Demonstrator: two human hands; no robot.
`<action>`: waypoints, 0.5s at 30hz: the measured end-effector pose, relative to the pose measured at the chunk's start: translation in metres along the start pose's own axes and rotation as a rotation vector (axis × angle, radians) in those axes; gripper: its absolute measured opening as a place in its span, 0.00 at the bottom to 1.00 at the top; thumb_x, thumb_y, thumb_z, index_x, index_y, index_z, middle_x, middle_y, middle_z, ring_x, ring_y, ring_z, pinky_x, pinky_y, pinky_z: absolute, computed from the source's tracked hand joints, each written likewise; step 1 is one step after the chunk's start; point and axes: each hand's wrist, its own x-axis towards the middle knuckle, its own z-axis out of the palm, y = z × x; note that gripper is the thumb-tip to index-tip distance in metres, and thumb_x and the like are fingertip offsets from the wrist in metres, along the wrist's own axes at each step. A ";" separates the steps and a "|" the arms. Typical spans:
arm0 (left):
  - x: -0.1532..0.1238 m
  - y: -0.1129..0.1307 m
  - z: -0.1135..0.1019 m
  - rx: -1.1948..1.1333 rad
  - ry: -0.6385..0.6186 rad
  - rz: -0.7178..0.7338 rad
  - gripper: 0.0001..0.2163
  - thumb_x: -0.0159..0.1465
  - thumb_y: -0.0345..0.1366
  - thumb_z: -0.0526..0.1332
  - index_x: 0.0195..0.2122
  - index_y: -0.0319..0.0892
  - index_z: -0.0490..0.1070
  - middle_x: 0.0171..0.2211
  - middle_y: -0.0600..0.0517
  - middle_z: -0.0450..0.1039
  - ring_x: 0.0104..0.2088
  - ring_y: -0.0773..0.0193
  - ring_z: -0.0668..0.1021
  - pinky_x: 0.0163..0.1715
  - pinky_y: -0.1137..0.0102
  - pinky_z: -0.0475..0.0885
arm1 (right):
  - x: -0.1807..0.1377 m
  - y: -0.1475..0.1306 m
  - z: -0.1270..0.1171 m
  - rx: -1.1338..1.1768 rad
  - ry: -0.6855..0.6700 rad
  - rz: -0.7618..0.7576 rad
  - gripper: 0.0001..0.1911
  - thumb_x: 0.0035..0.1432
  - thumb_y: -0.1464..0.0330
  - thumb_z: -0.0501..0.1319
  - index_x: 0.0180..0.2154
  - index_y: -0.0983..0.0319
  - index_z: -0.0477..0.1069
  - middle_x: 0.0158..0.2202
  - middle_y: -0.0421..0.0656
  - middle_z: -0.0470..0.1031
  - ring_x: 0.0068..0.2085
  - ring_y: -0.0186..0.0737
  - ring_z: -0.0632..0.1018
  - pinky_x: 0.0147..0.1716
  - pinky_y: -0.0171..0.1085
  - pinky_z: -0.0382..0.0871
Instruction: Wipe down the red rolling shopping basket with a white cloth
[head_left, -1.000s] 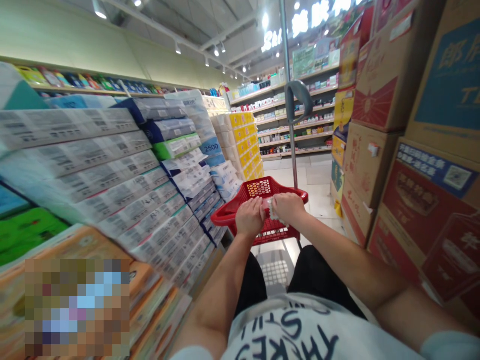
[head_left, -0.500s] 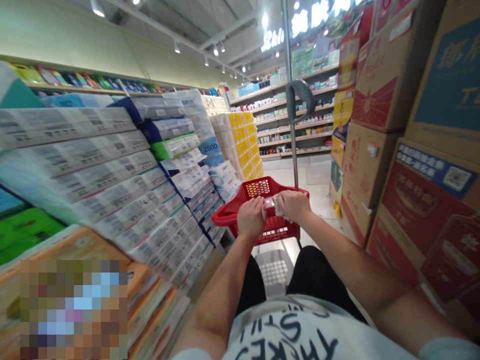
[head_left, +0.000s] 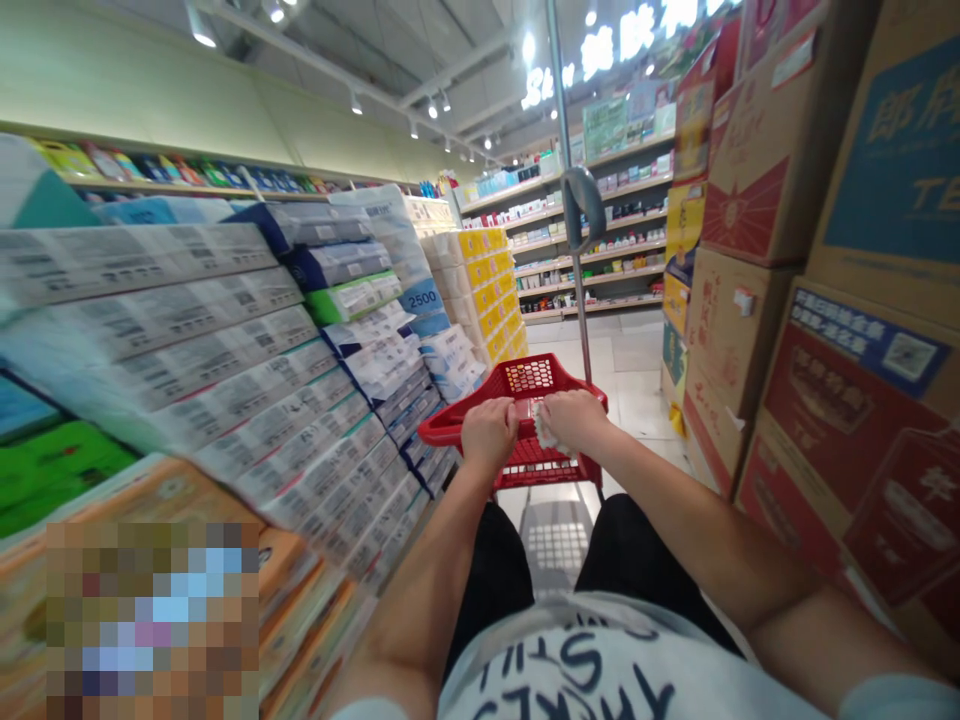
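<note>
A red plastic shopping basket cart (head_left: 534, 378) stands in the aisle in front of me, its mesh tub showing nothing inside. My left hand (head_left: 488, 433) grips the near rim of the cart. My right hand (head_left: 574, 420) rests on the same rim just to the right, closed on a small crumpled white paper (head_left: 543, 436). A grey pole with a curved handle (head_left: 584, 196) rises from the far side of the cart.
Stacked tissue and paper packs (head_left: 247, 360) line the left side close to my arm. Tall cardboard boxes (head_left: 780, 290) are piled on the right. The tiled aisle floor (head_left: 637, 360) runs ahead to shelves of goods (head_left: 600, 250) at the far end.
The cart and both hands have shifted slightly left and forward along the aisle; the grip of both hands is the same.
</note>
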 end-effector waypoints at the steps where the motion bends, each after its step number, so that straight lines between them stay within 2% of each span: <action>1: 0.002 0.005 0.001 0.017 -0.013 -0.019 0.13 0.69 0.38 0.50 0.45 0.43 0.73 0.44 0.49 0.78 0.44 0.59 0.77 0.46 0.62 0.69 | 0.006 0.001 -0.004 0.008 -0.089 0.013 0.20 0.65 0.63 0.48 0.34 0.66 0.75 0.34 0.53 0.78 0.36 0.45 0.77 0.37 0.39 0.63; 3: 0.005 0.016 0.004 0.040 -0.018 -0.021 0.14 0.69 0.39 0.50 0.46 0.43 0.73 0.45 0.49 0.77 0.46 0.58 0.77 0.46 0.61 0.68 | 0.011 0.002 -0.004 0.020 -0.188 0.029 0.20 0.65 0.63 0.49 0.34 0.66 0.75 0.34 0.53 0.78 0.36 0.45 0.78 0.36 0.39 0.65; 4: 0.005 0.020 0.007 0.043 -0.007 -0.014 0.14 0.69 0.39 0.50 0.48 0.43 0.72 0.47 0.49 0.76 0.48 0.57 0.76 0.48 0.60 0.66 | 0.010 0.003 -0.001 0.017 -0.170 0.035 0.20 0.65 0.63 0.49 0.35 0.66 0.75 0.34 0.53 0.78 0.36 0.46 0.78 0.37 0.40 0.65; 6: 0.004 0.026 0.012 0.041 0.021 -0.001 0.15 0.70 0.39 0.49 0.50 0.44 0.71 0.50 0.49 0.75 0.51 0.57 0.74 0.50 0.59 0.64 | -0.002 0.003 0.013 -0.003 -0.013 0.021 0.20 0.66 0.64 0.48 0.36 0.67 0.75 0.34 0.54 0.78 0.37 0.45 0.78 0.39 0.41 0.65; 8: 0.002 0.027 0.017 0.035 0.047 -0.005 0.15 0.70 0.38 0.48 0.50 0.44 0.71 0.49 0.49 0.75 0.51 0.57 0.74 0.50 0.59 0.64 | -0.019 0.002 0.028 -0.020 0.248 -0.083 0.19 0.66 0.64 0.48 0.41 0.67 0.75 0.39 0.53 0.77 0.41 0.46 0.76 0.45 0.42 0.63; 10: 0.000 0.027 0.020 0.027 0.072 -0.024 0.15 0.70 0.38 0.48 0.49 0.44 0.71 0.48 0.49 0.76 0.50 0.58 0.75 0.50 0.59 0.63 | -0.032 0.000 0.035 -0.026 0.395 -0.166 0.18 0.66 0.65 0.49 0.47 0.66 0.73 0.45 0.53 0.76 0.48 0.47 0.74 0.51 0.43 0.60; 12: 0.000 0.027 0.021 0.022 0.091 -0.047 0.14 0.70 0.38 0.48 0.47 0.44 0.72 0.46 0.49 0.77 0.49 0.58 0.75 0.49 0.60 0.63 | -0.034 -0.002 0.030 -0.043 0.377 -0.138 0.19 0.66 0.66 0.48 0.44 0.66 0.74 0.43 0.53 0.77 0.46 0.47 0.75 0.49 0.43 0.61; 15: -0.001 0.028 0.021 0.014 0.089 -0.065 0.14 0.69 0.38 0.49 0.46 0.43 0.73 0.45 0.49 0.78 0.47 0.59 0.76 0.49 0.60 0.63 | -0.016 -0.005 0.011 -0.078 0.115 -0.009 0.21 0.65 0.64 0.47 0.34 0.66 0.76 0.35 0.53 0.78 0.38 0.47 0.77 0.41 0.41 0.64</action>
